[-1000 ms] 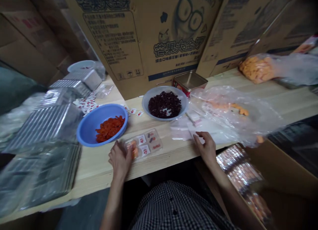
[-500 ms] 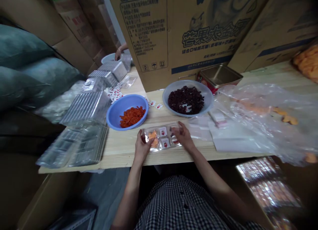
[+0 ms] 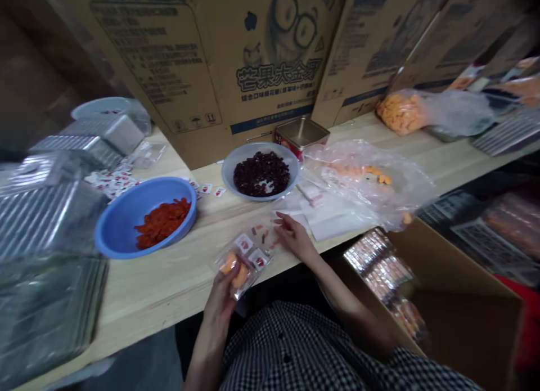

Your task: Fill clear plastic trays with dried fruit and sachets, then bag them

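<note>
My left hand [image 3: 223,295] grips the near left end of a clear plastic compartment tray [image 3: 252,250], its thumb on top. Orange pieces [image 3: 235,270] fill the end compartments under that thumb. Two small white packets with red prints [image 3: 251,251] lie in the middle ones. Small dark and reddish pieces [image 3: 262,233] show at the far end. There my right hand [image 3: 295,239] is open, its fingers stretched out beside the tray's edge; whether they touch it I cannot tell. The tray is tilted over the table's front edge.
A blue bowl of orange-red pieces [image 3: 107,233] stands left, a pale bowl of dark dried fruit [image 3: 228,174] ahead. Stacked clear trays [image 3: 46,211] crowd the left. Plastic bags [image 3: 363,183] spread to the right. An open carton [image 3: 459,267] below holds packed trays [image 3: 379,261].
The view has swung to the right. The tray has turned, its left end now nearer my body. My right hand has loosened from the far end, its fingers now stretched out.
</note>
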Demonstrator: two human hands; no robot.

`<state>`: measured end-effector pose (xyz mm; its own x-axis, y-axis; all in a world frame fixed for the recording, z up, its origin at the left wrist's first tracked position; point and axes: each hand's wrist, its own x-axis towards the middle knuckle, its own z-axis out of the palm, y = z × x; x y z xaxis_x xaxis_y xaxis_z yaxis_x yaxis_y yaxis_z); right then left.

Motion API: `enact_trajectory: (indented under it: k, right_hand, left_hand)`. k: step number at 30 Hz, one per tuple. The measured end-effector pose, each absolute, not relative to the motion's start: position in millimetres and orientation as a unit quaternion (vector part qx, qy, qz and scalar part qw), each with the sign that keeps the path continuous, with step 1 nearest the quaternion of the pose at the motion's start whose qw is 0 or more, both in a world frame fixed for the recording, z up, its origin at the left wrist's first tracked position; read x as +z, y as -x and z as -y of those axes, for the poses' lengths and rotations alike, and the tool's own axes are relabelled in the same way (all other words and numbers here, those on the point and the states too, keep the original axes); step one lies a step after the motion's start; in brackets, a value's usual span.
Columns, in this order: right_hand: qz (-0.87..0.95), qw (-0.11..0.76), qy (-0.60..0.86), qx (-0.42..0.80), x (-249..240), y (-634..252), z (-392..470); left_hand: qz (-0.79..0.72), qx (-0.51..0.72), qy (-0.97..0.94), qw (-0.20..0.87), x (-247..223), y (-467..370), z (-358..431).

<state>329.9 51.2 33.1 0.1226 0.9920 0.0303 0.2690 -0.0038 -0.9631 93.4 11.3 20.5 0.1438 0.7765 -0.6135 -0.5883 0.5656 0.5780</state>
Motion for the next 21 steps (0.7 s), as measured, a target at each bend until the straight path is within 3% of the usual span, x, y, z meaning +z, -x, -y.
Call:
enact_trajectory:
  k: [2,4,7,9,15,21]
  right_hand:
    - [0.583,0.395,0.67,0.235,38.0,-352.9,-38.3]
    - [0.597,0.264,0.748,0.117,41.0,-374.0,-31.6]
    - [0.583,0.083,0.807,0.044,40.1,-394.1,-37.5]
    - [0.588,0.034,0.807,0.05,38.0,-400.3,-47.6]
    - [0.587,0.021,0.801,0.118,41.4,-418.7,-64.9]
    - [0.574,0.103,0.793,0.174,46.1,-445.2,-64.7]
  left_hand:
    - [-0.475,0.47,-0.076,0.74,18.6,-92.8,-13.1]
    - [-0.487,0.486,-0.066,0.723,19.3,-87.5,-15.6]
    - [-0.498,0.496,-0.057,0.709,22.0,-78.6,-19.7]
    - [-0.505,0.495,-0.052,0.705,22.5,-75.4,-21.5]
    - [-0.503,0.515,-0.045,0.692,17.5,-72.9,-18.7]
    - [-0.5,0.52,-0.022,0.692,20.7,-69.3,-14.8]
